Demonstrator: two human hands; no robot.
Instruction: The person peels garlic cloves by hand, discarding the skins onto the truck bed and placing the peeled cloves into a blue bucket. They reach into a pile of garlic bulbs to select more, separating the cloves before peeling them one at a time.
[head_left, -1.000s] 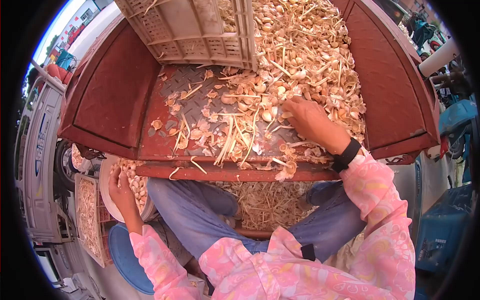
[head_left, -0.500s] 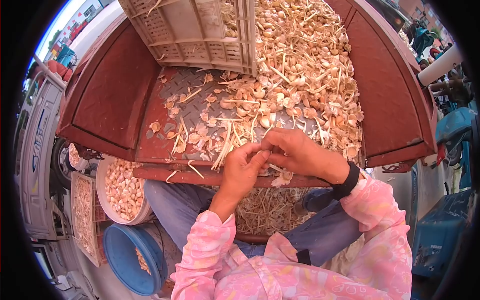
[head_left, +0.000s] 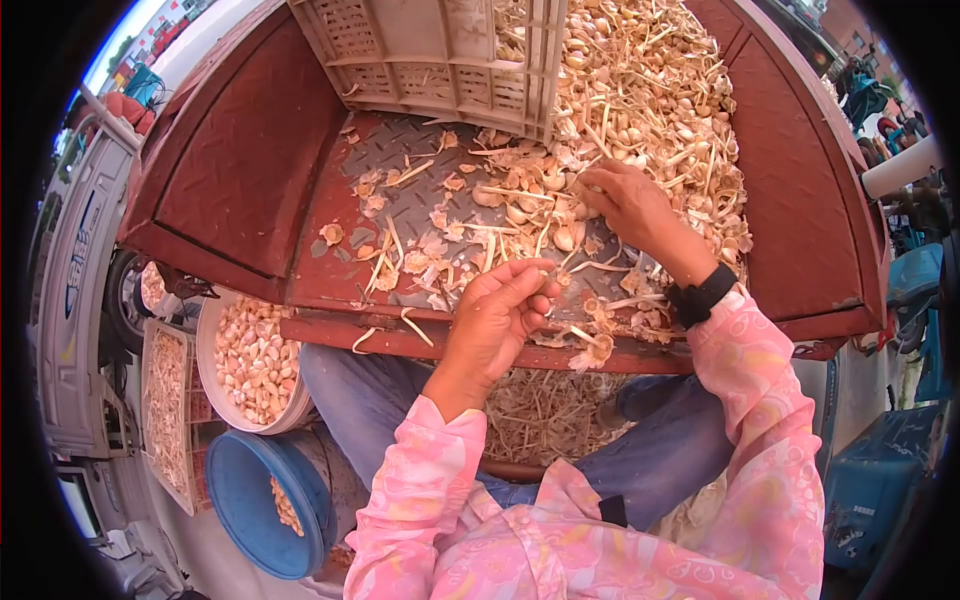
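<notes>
My left hand (head_left: 505, 312) is above the front edge of the red metal bed (head_left: 450, 345), its fingers curled together around something too small to make out. Farther forward and to the right, my right hand (head_left: 640, 210) reaches down to the edge of the garlic pile (head_left: 650, 110), fingertips among the cloves and husks. Its fingers are bent, and whatever they touch is hidden. Between the hands lie loose garlic cloves (head_left: 563, 238), dry stems and papery skins on the grey patterned floor.
A plastic crate (head_left: 440, 85) stands tilted at the back. At the lower left are a white bucket of cloves (head_left: 255, 360), a blue bucket (head_left: 225, 490) and a crate of garlic bits (head_left: 168, 410). Stems lie below, between the legs.
My hands were together over the front edge and are now apart. The right one has moved forward to the garlic pile; the left one stays near the edge. The camera view has shifted slightly.
</notes>
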